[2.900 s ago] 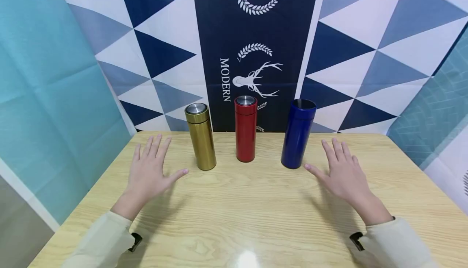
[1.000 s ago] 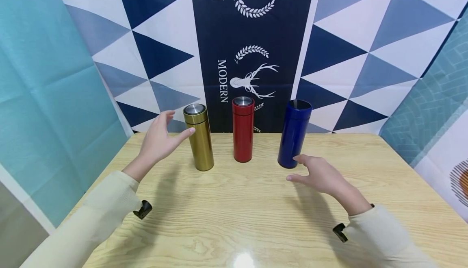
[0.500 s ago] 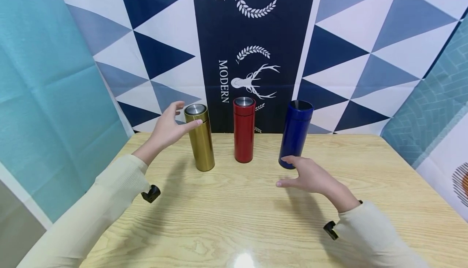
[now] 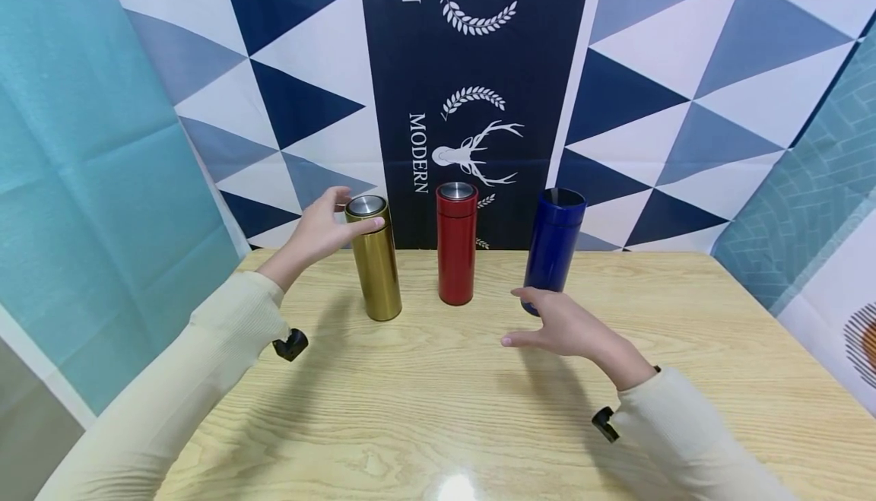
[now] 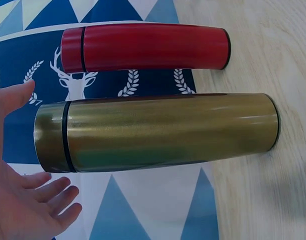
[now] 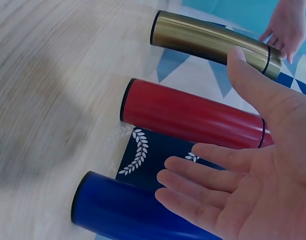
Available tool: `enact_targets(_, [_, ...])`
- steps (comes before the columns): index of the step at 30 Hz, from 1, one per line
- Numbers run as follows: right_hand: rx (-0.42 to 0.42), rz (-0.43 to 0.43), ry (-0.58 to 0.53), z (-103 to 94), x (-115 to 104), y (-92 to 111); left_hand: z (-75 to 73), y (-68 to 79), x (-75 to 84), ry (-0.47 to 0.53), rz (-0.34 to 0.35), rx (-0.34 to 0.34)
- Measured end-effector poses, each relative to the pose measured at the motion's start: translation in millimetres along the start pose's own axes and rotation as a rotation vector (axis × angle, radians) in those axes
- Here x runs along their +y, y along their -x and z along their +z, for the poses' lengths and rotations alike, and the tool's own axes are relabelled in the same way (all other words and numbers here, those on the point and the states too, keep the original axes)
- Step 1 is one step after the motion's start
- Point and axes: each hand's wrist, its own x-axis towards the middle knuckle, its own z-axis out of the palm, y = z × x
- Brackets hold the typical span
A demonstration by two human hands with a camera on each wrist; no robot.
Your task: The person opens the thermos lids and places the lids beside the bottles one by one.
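And up at the gold flask (image 4: pixel 379 280): holds the left hand (image 4: pixel 318 229) in a wide curve about the steel-topped cap (image 4: pixel 366 205), thumb across the front, fingers loosely spread round the far side. Cannot tell about contact there. Over to the right, holds the right hand (image 4: pixel 568 325) just as loose, palm inward, thumb well apart from the gently bent fingers, in front of the blue flask (image 4: pixel 557 242) and across part of its base in the head view.

Now for the gold itself: gleams, tall and cylindrical, brushed metallic, with a dark ring (image 5: pixel 66 135) under the cap; picks up a greenish sheen in the left wrist view. Stands upright, cap up, long axis vertical, tipping a touch leftward in the head view; runs lengthwise across the left wrist view, cap toward the hand. Sits near the back of the wooden table (image 4: pixel 411 410), leftmost of three. Next along: the red flask (image 4: pixel 456 265), also upright, between gold and blue. And behind, a patterned backdrop (image 4: pixel 308 83) of blue and white triangles.
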Motion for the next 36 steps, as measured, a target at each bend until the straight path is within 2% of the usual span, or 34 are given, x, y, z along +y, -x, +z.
enact_targets(4, [-0.008,-0.020,0.000,-1.2,-5,-2,2.7,-1.6,1.7,-0.008,-0.005,-0.019])
enact_targets(13, [-0.059,-0.044,-0.014,-0.9,-16,-16,8.9,-1.4,1.5,-0.021,0.011,-0.014])
enact_targets(20, [-0.105,-0.083,-0.064,4.3,-26,-29,2.6,-2.3,-2.1,-0.045,0.056,0.019])
enact_targets(26, [-0.183,-0.077,-0.117,6.9,-30,-35,-0.3,-1.1,-0.9,-0.065,0.098,-0.011])
enact_targets(36, [-0.180,-0.084,-0.176,5.2,-33,-41,-1.8,9.6,15.0,-0.068,0.151,-0.067])
